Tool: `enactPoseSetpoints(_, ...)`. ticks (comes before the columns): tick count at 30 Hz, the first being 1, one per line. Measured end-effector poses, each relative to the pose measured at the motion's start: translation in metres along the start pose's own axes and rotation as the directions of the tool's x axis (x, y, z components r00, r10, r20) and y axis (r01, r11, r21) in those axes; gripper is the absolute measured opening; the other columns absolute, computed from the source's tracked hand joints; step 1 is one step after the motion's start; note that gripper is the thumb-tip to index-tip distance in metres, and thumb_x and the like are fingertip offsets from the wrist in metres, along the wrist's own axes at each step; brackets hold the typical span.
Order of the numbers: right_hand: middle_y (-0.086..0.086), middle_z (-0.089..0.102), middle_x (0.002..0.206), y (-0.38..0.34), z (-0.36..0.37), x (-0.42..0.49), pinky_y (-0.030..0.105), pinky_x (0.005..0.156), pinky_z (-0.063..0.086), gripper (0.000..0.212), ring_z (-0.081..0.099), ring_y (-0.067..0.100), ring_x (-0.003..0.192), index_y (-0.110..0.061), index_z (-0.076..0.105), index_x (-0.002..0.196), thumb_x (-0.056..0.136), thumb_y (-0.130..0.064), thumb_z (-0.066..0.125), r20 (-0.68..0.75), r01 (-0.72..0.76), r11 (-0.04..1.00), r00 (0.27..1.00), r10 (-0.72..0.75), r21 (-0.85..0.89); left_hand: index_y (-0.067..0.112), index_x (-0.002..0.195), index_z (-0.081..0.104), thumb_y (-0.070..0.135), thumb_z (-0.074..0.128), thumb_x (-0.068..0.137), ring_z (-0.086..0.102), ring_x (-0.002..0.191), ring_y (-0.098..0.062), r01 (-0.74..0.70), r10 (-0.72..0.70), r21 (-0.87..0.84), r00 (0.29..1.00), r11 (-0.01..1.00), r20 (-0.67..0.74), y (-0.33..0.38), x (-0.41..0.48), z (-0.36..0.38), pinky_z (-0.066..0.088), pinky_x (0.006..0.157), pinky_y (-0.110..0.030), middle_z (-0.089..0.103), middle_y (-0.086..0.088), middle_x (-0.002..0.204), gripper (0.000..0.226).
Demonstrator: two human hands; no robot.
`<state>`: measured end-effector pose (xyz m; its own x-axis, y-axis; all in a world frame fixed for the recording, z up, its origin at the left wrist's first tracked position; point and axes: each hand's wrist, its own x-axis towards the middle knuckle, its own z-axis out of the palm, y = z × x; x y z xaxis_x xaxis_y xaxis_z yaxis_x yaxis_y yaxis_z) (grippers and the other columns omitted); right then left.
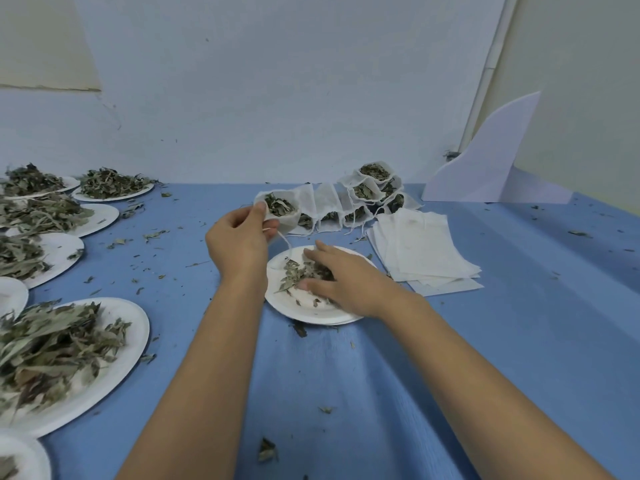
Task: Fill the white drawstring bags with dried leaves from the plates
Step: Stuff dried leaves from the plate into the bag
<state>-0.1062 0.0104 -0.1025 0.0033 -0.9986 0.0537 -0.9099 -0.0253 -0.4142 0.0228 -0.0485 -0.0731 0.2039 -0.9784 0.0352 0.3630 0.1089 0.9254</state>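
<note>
My left grip [239, 244] pinches the drawstring bag [282, 211] by its rim above the worktop [346, 375], mouth gaping toward me, length running away. My right grip [341, 282] rests on dried leaves [294, 273] in the plate [294, 306]; whether it holds any, I cannot tell.

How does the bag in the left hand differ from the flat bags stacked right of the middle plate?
The held bag is puffed open with leaves inside; the stacked bags lie flat, no leaves showing. The held bag is raised, pinched by the left hand; the stacked bags rest on the blue tablecloth. Both are white, thin material.
</note>
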Motion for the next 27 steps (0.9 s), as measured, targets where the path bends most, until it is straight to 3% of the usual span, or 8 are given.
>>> enactPoseSetpoints(4, -0.004, 0.026, 0.156, -0.005, 0.001, 0.0, 0.02, 0.103, 0.022, 0.048, 0.032, 0.016, 0.139, -0.022, 0.038, 0.145, 0.098, -0.025, 0.049, -0.084, 0.033, 0.998, 0.996, -0.028, 0.049, 0.014, 0.071, 0.059, 0.01, 0.063, 0.09, 0.06, 0.046, 0.0, -0.011, 0.01, -0.034, 0.999, 0.999, -0.034, 0.002, 0.001, -0.002, 0.048, 0.053, -0.013, 0.063, -0.002, 0.069, 0.02)
enactPoseSetpoints(8, -0.004, 0.018, 0.158, -0.014, 0.004, 0.006, 0.025, 0.11, 0.02, 0.052, 0.023, 0.011, 0.142, -0.027, 0.033, 0.147, 0.098, -0.04, 0.045, -0.06, -0.002, 0.975, 0.998, 0.016, 0.221, 0.013, 0.074, 0.06, 0.014, 0.063, 0.091, 0.058, 0.044, -0.001, -0.086, 0.078, -0.066, 0.99, 0.994, -0.114, 0.009, 0.004, -0.005, 0.048, 0.052, -0.014, 0.062, 0.0, 0.064, 0.017)
enactPoseSetpoints(12, -0.001, 0.011, 0.16, -0.024, 0.01, 0.013, 0.032, 0.114, 0.014, 0.066, 0.011, 0.013, 0.146, -0.031, 0.03, 0.147, 0.09, -0.057, 0.05, -0.016, 0.05, 0.998, 0.999, -0.049, 0.048, 0.009, 0.08, 0.062, 0.015, 0.064, 0.091, 0.058, 0.046, -0.001, -0.116, 0.107, -0.081, 0.988, 0.99, -0.109, 0.01, 0.005, -0.006, 0.049, 0.054, -0.015, 0.062, 0.002, 0.062, 0.012)
enactPoseSetpoints(18, 0.0, 0.036, 0.151, -0.019, 0.013, 0.017, 0.026, 0.106, 0.027, 0.039, 0.036, 0.016, 0.136, -0.023, 0.054, 0.134, 0.096, -0.03, 0.054, -0.058, 0.058, 0.993, 0.997, -0.053, 0.101, 0.011, 0.078, 0.062, 0.016, 0.064, 0.09, 0.059, 0.046, -0.001, -0.122, 0.116, -0.066, 0.989, 0.99, -0.087, 0.008, 0.006, -0.005, 0.047, 0.053, -0.014, 0.063, 0.006, 0.056, 0.013)
enactPoseSetpoints(23, 0.002, 0.062, 0.127, -0.013, 0.008, 0.019, 0.026, 0.094, 0.041, 0.029, 0.055, 0.02, 0.116, -0.015, 0.064, 0.122, 0.095, -0.013, 0.053, -0.138, -0.001, 0.994, 0.99, 0.016, 0.105, 0.011, 0.078, 0.062, 0.015, 0.064, 0.09, 0.058, 0.044, -0.001, -0.103, 0.097, -0.067, 0.992, 0.992, -0.083, 0.006, 0.006, -0.004, 0.049, 0.053, -0.015, 0.061, 0.01, 0.046, 0.013)
enactPoseSetpoints(25, 0.004, 0.062, 0.122, -0.013, 0.003, 0.019, 0.028, 0.09, 0.042, 0.029, 0.057, 0.021, 0.112, -0.015, 0.063, 0.123, 0.095, -0.014, 0.053, -0.147, 0.014, 0.997, 0.989, -0.002, 0.08, 0.012, 0.077, 0.061, 0.015, 0.064, 0.09, 0.057, 0.043, -0.001, -0.096, 0.091, -0.067, 0.993, 0.993, -0.081, 0.005, 0.006, -0.004, 0.049, 0.052, -0.014, 0.061, 0.011, 0.045, 0.014)
enactPoseSetpoints(27, 0.002, 0.053, 0.134, -0.012, -0.003, 0.018, 0.028, 0.095, 0.037, 0.033, 0.05, 0.018, 0.121, -0.021, 0.059, 0.127, 0.095, -0.026, 0.055, -0.134, 0.035, 0.998, 0.991, -0.029, 0.049, 0.013, 0.077, 0.06, 0.015, 0.064, 0.091, 0.057, 0.043, 0.0, -0.091, 0.086, -0.063, 0.993, 0.994, -0.075, 0.005, 0.006, -0.004, 0.049, 0.052, -0.014, 0.06, 0.012, 0.044, 0.014)
